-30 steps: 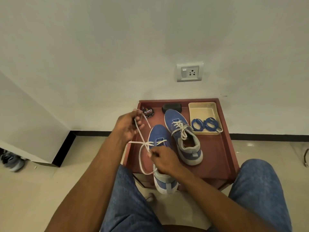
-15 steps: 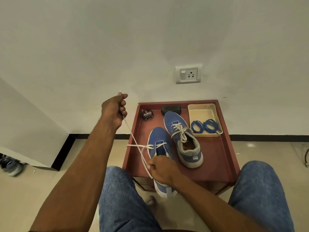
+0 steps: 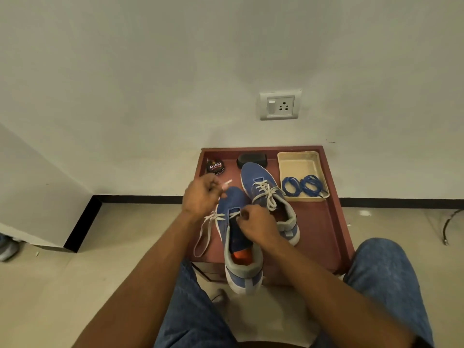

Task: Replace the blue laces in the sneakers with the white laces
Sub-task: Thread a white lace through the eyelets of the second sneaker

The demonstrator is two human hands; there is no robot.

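Note:
Two blue sneakers sit on a small red-brown table (image 3: pixel 324 237). The near sneaker (image 3: pixel 238 259) overhangs the table's front edge, and a white lace (image 3: pixel 204 231) runs through its front eyelets and hangs in a loop off its left side. My left hand (image 3: pixel 202 198) is just left of the toe and pinches the lace's tip. My right hand (image 3: pixel 256 223) rests on the tongue area, fingers curled at the front eyelets on the lace. The far sneaker (image 3: pixel 266 194) is fully laced in white. Two coiled blue laces (image 3: pixel 302 185) lie in a beige tray (image 3: pixel 298 163).
A round shoe-polish tin (image 3: pixel 215 167) and a black oblong case (image 3: pixel 251 159) stand at the table's back edge against the wall. A wall socket (image 3: pixel 280 106) is above. My knees flank the table's front. Another shoe (image 3: pixel 6 247) lies on the floor far left.
My left hand came down from high at the left, where it had drawn the lace taut, to beside the toe. The lace now hangs slack. My right hand moved up towards the front eyelets.

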